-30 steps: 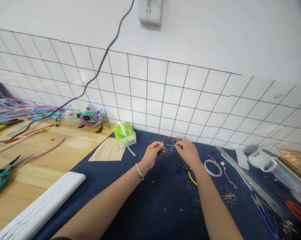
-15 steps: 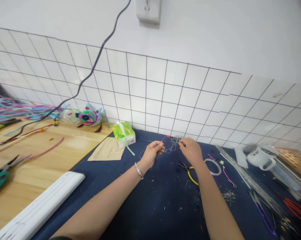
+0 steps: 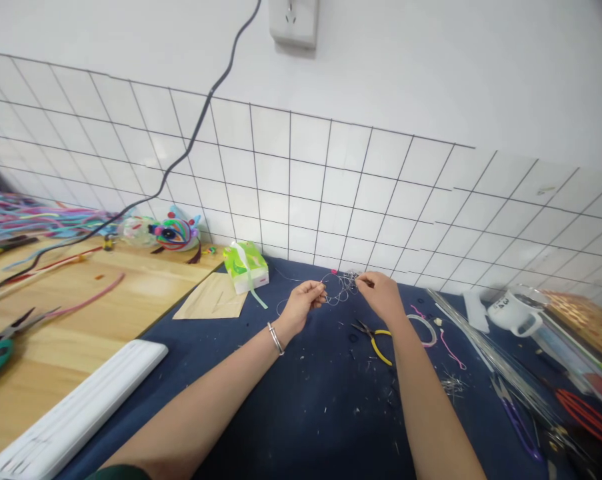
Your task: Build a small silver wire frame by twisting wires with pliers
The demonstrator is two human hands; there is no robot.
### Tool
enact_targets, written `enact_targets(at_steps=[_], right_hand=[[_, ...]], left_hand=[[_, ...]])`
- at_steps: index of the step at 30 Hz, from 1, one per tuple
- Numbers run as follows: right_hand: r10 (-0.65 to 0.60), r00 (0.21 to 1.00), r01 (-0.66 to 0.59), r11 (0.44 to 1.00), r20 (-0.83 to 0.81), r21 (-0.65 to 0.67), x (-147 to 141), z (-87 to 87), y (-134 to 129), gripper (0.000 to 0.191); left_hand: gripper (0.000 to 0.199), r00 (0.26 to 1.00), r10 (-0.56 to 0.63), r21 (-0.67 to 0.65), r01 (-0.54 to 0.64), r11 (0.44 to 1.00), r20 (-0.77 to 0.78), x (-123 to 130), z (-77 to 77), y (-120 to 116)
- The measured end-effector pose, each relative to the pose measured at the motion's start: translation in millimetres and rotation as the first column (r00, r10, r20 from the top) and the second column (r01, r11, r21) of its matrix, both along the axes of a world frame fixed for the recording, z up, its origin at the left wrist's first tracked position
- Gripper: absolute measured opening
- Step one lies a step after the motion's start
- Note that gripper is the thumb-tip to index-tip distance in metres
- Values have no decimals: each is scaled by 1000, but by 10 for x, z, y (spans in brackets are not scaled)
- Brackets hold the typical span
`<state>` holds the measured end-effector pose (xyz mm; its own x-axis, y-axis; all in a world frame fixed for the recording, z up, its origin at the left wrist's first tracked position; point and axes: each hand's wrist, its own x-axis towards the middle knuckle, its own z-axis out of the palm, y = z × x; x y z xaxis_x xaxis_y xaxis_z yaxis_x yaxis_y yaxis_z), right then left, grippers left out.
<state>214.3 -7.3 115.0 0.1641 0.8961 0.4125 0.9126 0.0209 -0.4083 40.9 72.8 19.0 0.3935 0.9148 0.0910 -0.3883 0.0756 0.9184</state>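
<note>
Over the far part of the dark blue cloth, my left hand (image 3: 307, 301) pinches a thin wire (image 3: 333, 301) bent into loops. My right hand (image 3: 379, 293) is closed at the other end of the loops, its fingertips beside a small silvery tangle of wire (image 3: 351, 279). What exactly those fingertips hold is too small to tell. Yellow-handled pliers (image 3: 378, 341) lie on the cloth just left of my right forearm. Behind the loops is a small pink piece (image 3: 333, 271).
A green tissue pack (image 3: 247, 265) and brown paper (image 3: 211, 297) lie left of my hands. To the right are a wire coil (image 3: 423, 330), long wires (image 3: 481, 340), a white mug (image 3: 517, 313) and purple scissors (image 3: 518, 420). A white case (image 3: 81, 407) sits at left.
The view has shifted slightly, so the scene sits a little further left. Both hands keep nearly the same pose at the wire loops.
</note>
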Motion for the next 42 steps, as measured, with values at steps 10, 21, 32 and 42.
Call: enact_targets(at_steps=[10,21,32,42], right_hand=[[132,991,-130,986,13,-102,-123,-16,-226,18],[245,969,-232,931,11,-280,-622,-785,-562,17],[202,969,-179,971,142,-158,-1232,-1178,-500,17],[279,944,-260,958,179,-121,-1227,-1236,-479,15]], left_hand=[[26,1000,-9,-37,8,999,-14,-73,27,-157],[23,997,71,-181,-68,981,11,-838,-129,-493],[24,992,110,-163,-100,982,56,-1061,-145,-710],[21,1000,17,-131,-14,991,23,-1053,-138,-716]])
